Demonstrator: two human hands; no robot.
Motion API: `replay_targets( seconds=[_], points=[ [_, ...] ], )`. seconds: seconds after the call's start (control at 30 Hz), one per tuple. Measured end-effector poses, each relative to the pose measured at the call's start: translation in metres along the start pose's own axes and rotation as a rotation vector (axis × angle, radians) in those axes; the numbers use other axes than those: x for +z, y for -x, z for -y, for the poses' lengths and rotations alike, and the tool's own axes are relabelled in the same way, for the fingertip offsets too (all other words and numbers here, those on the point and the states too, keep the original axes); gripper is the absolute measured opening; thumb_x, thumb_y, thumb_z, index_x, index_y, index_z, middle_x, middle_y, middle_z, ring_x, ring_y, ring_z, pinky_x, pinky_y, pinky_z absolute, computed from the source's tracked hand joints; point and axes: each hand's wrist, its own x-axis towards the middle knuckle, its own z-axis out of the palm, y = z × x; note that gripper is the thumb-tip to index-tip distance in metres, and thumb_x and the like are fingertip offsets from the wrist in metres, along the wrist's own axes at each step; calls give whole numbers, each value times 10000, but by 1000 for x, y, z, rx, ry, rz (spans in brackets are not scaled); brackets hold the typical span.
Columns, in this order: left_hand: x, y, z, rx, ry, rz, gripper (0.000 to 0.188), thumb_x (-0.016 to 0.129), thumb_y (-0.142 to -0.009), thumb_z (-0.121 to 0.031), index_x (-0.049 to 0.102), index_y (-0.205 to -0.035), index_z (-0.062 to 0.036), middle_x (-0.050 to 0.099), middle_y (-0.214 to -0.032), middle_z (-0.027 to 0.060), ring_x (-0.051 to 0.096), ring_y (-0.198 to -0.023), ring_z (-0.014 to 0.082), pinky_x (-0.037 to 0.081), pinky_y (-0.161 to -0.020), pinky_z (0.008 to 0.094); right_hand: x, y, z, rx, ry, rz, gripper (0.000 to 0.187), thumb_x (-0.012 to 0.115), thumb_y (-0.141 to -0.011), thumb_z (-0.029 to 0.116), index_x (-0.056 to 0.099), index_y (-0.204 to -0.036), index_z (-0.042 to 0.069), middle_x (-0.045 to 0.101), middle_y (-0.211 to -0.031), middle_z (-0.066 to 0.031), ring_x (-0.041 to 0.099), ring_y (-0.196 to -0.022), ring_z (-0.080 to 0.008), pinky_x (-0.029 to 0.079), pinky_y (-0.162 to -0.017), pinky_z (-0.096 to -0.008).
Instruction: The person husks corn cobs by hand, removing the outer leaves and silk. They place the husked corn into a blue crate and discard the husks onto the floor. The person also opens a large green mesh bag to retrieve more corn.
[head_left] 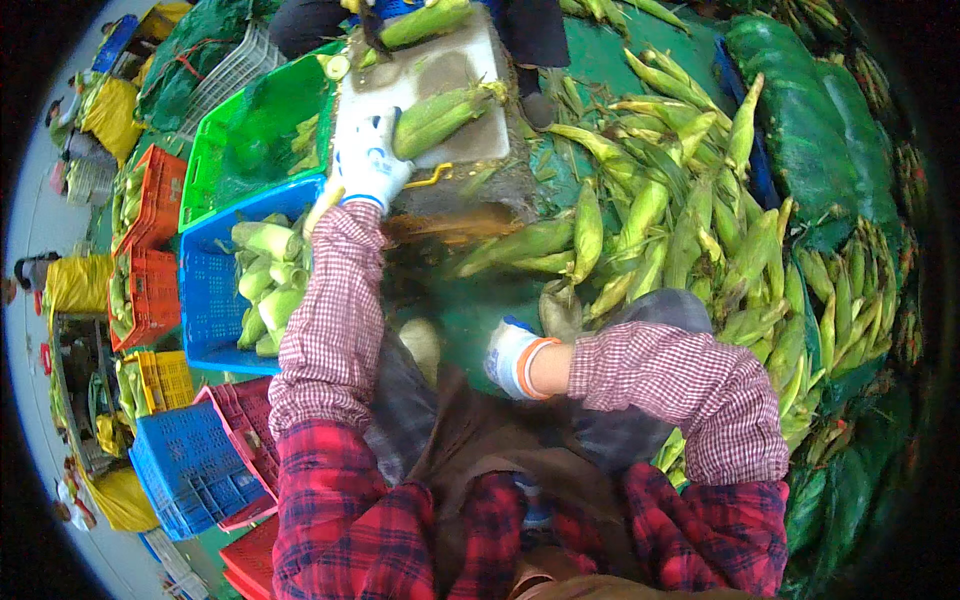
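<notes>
My left hand (372,165), in a white glove with blue marks, is at the left side of a pale cutting board (488,58). It closes on the near-left end of a green, husked ear of corn (440,122) lying aslant on the board. Beneath that wrist a pale yellowish piece (322,208) partly shows; its kind is unclear. My right hand (515,357), gloved in white and blue with an orange cuff, is low in front of my lap, near my right knee. Its fingers are turned away and hidden, so any hold cannot be made out.
A blue crate (205,300) holding trimmed ears and a green crate (215,150) stand left. A large heap of corn (660,200) lies right, beside green mesh sacks (800,120). Another person's dark-clad legs (535,40) are beyond the board. A yellow hook-shaped piece (432,178) edges the board.
</notes>
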Motion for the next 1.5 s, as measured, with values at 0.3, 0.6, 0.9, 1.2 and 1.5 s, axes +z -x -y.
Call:
replay_targets(
  seconds=[0.3, 0.6, 0.9, 1.2, 1.5],
  points=[
    [6, -39, -71, 252, 128, -438, 479, 708, -821, -238, 603, -1267, -99, 644, -1205, 170, 624, -1063, 348, 467, -974, 475, -7, 16, 8, 58, -42, 131, 324, 664, -820, 244, 762, -1108, 133, 707, -1166, -65, 631, -1092, -318, 477, -914, -515],
    [141, 87, -266, 179, 283, 722, 893, 632, -820, -607, 437, -1410, 35, 563, -1314, 228, 558, -1221, 340, 461, -1008, 390, -23, 23, 2, -39, -71, 189, 357, 742, -760, 273, 764, -1107, 196, 709, -1180, -2, 681, -1017, -256, 540, -821, -471],
    [235, 115, -246, -317, 856, 1343, 478, 737, -814, -364, 674, -1132, -12, 708, -838, 160, 675, -638, 254, 560, -620, 384, 26, 14, 2, 46, -16, -20, 396, 706, -817, 308, 722, -1190, 177, 643, -1310, 31, 590, -1219, -219, 471, -992, -451],
    [57, 101, -163, 95, 615, 713, 717, 782, -739, -334, 535, -1356, -64, 673, -1196, 196, 637, -1125, 345, 489, -963, 381, 30, -31, 0, 21, 60, -225, 268, 639, -840, 263, 770, -1061, 185, 713, -1131, -8, 643, -1053, -266, 520, -862, -439],
    [-41, 80, -33, 63, 96, -19, 777, 779, -770, -281, 437, -1459, -173, 601, -1291, 161, 635, -1085, 349, 533, -881, 389, 13, -21, -18, 125, -58, -36, 296, 719, -773, 249, 772, -1044, 144, 746, -1056, -44, 707, -951, -260, 556, -727, -434]
  ],
)
